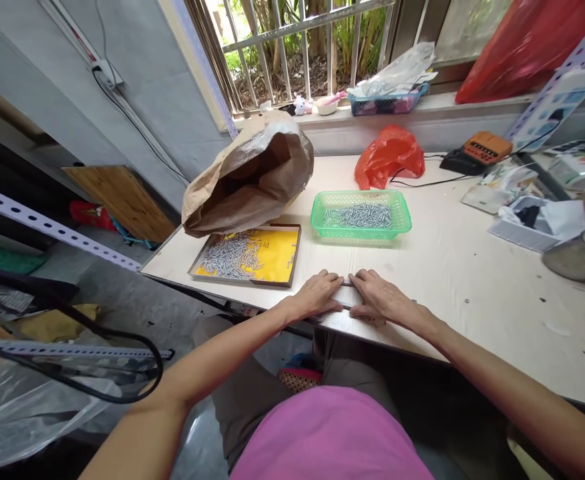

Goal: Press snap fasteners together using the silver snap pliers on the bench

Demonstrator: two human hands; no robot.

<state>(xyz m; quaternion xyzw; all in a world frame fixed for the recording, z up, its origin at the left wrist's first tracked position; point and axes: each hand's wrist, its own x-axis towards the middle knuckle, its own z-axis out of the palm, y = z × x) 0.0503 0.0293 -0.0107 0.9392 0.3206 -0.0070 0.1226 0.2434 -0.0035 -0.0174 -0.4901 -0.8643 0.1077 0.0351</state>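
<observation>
Near the table's front edge, my left hand (321, 292) is closed on the left end of a small flat frame-like piece (346, 296) with dark long edges. My right hand (375, 295) grips its right end, thumb at the near edge and fingers at the far one. Most of the piece is hidden under both hands. To the left lies a shallow brown tray (295, 257) with a yellow lining and many small silvery metal pins (230, 256). Behind my hands stands a green plastic basket (361, 233) with more such pins (365, 215).
A large open brown paper bag (252, 177) leans over the tray's back edge. Behind the basket lies a red plastic bag (390, 157). An orange-and-black battery charger (477, 153), a white box (527, 223) and a metal pot (582, 253) occupy the right side.
</observation>
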